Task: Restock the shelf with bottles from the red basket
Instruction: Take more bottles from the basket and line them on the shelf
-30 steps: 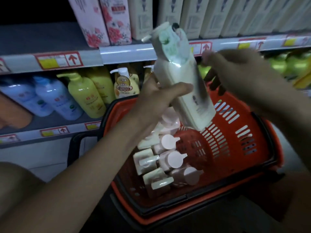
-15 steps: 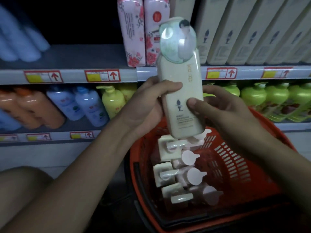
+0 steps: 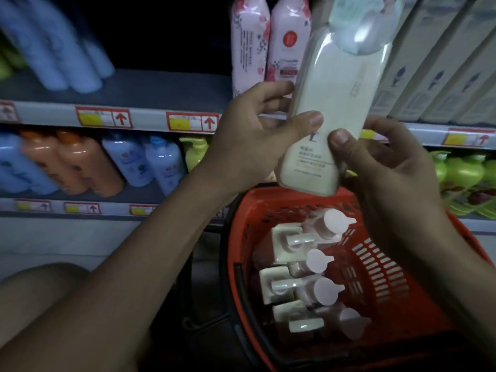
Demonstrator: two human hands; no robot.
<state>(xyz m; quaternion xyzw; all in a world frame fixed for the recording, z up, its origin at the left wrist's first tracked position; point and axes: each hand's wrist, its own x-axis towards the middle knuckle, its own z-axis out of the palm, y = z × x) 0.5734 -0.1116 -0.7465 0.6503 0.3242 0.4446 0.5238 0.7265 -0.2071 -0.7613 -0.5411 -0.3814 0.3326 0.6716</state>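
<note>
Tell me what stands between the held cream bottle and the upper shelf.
Nothing visible blocks it. Both hands, left hand and right hand, hold the cream bottle in front of the upper shelf, whose bare stretch lies left of the pink bottles.

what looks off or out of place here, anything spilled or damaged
Nothing spilled or visibly damaged. The cream bottle is merely tilted, gripped by the left hand and right hand above the red basket; shelf stock stands in rows.

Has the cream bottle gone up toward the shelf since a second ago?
Yes. The cream bottle has risen from just above the red basket until its top overlaps the boxes on the upper shelf.
</note>
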